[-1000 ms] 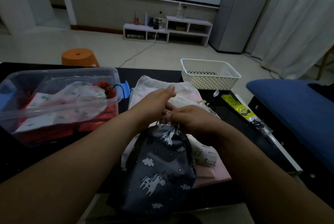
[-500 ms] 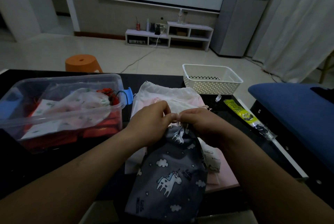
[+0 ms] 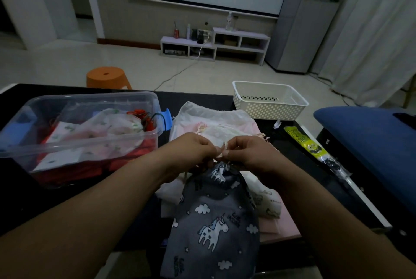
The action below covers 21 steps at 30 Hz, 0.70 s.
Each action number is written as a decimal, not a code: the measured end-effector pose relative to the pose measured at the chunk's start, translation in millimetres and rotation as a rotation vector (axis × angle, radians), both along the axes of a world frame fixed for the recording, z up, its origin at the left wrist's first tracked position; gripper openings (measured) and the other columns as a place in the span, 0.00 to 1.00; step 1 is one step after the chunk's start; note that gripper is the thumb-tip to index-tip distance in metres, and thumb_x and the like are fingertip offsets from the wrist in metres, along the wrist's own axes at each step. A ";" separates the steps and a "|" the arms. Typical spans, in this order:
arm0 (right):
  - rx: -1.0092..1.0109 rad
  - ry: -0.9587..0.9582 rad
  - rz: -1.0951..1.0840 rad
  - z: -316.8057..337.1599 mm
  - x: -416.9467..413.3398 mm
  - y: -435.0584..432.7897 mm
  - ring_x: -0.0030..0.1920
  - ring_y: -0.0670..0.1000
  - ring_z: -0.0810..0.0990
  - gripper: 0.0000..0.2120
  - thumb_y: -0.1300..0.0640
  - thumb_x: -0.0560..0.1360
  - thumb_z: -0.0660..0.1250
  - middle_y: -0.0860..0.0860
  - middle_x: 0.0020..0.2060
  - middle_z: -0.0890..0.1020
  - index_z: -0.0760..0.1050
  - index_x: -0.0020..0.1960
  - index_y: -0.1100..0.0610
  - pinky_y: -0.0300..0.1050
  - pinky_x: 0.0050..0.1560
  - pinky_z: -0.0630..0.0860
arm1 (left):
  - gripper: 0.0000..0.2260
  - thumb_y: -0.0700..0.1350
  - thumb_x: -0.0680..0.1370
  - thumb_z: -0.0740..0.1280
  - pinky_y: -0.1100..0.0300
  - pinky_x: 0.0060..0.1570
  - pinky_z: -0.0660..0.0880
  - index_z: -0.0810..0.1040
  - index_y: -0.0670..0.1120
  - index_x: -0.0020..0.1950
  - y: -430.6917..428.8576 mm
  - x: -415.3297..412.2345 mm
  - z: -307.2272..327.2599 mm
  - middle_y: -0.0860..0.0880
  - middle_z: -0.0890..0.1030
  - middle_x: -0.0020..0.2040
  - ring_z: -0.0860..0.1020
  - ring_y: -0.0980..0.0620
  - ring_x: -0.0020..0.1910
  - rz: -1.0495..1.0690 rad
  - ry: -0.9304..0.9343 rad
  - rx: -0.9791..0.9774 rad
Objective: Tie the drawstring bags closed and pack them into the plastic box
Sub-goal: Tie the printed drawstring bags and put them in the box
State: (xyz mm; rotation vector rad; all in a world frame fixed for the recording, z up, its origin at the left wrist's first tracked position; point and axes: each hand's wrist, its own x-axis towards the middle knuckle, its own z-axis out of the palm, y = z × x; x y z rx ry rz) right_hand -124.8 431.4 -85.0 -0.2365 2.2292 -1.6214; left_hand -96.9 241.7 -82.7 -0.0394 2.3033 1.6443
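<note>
Pale drawstring (image 3: 221,154) is pinched by both left hand (image 3: 191,152) and right hand (image 3: 249,155), fingers curled on it, at the gathered neck of the grey unicorn bag (image 3: 213,222). Bag is held just right of the plastic box (image 3: 90,98), above a pile of pale bags (image 3: 213,119). Tied bags (image 3: 112,128) are seen inside the box. White basket (image 3: 267,107) is set further right of the box.

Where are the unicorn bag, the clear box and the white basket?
unicorn bag (image 3: 213,229): head view, on the printed unicorn.
clear box (image 3: 90,104): head view, on its far wall.
white basket (image 3: 265,110): head view, on its dotted front wall.
</note>
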 end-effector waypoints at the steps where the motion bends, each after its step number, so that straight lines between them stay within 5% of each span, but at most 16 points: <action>1: 0.004 0.006 0.001 -0.4 -0.5 -0.2 0.42 0.52 0.80 0.02 0.66 0.78 0.71 0.50 0.37 0.85 0.80 0.46 0.61 0.47 0.46 0.77 | 0.10 0.45 0.81 0.70 0.60 0.35 0.73 0.84 0.42 0.43 -0.5 -1.1 -1.2 0.48 0.79 0.33 0.74 0.54 0.32 0.004 0.006 -0.003; 6: 0.013 0.000 0.008 0.5 0.0 2.1 0.38 0.49 0.80 0.04 0.66 0.77 0.72 0.49 0.35 0.84 0.79 0.45 0.60 0.44 0.42 0.77 | 0.05 0.43 0.78 0.74 0.68 0.35 0.75 0.86 0.41 0.46 -0.3 -2.5 -9.0 0.47 0.84 0.39 0.78 0.57 0.35 0.003 0.088 -0.035; 12: 0.016 0.012 0.023 0.0 -1.5 6.6 0.40 0.52 0.79 0.03 0.66 0.77 0.71 0.55 0.38 0.83 0.79 0.46 0.60 0.49 0.47 0.77 | 0.05 0.46 0.77 0.76 0.57 0.46 0.78 0.84 0.45 0.48 -2.0 -4.7 -16.7 0.41 0.85 0.45 0.80 0.53 0.41 -0.049 0.193 -0.045; 17: 0.040 0.058 0.031 -1.8 -2.9 8.3 0.43 0.54 0.81 0.04 0.66 0.78 0.71 0.61 0.41 0.83 0.79 0.51 0.67 0.50 0.50 0.79 | 0.03 0.46 0.80 0.73 0.56 0.53 0.81 0.85 0.49 0.53 -0.4 -3.1 -23.5 0.49 0.87 0.47 0.84 0.53 0.46 -0.100 0.183 0.024; 21: 0.152 0.224 0.000 -4.0 -2.3 6.5 0.40 0.46 0.82 0.02 0.63 0.77 0.73 0.56 0.40 0.86 0.83 0.48 0.62 0.41 0.46 0.78 | 0.08 0.51 0.80 0.73 0.55 0.43 0.76 0.84 0.48 0.45 3.8 -4.4 -29.4 0.50 0.84 0.39 0.79 0.56 0.38 -0.050 0.221 -0.078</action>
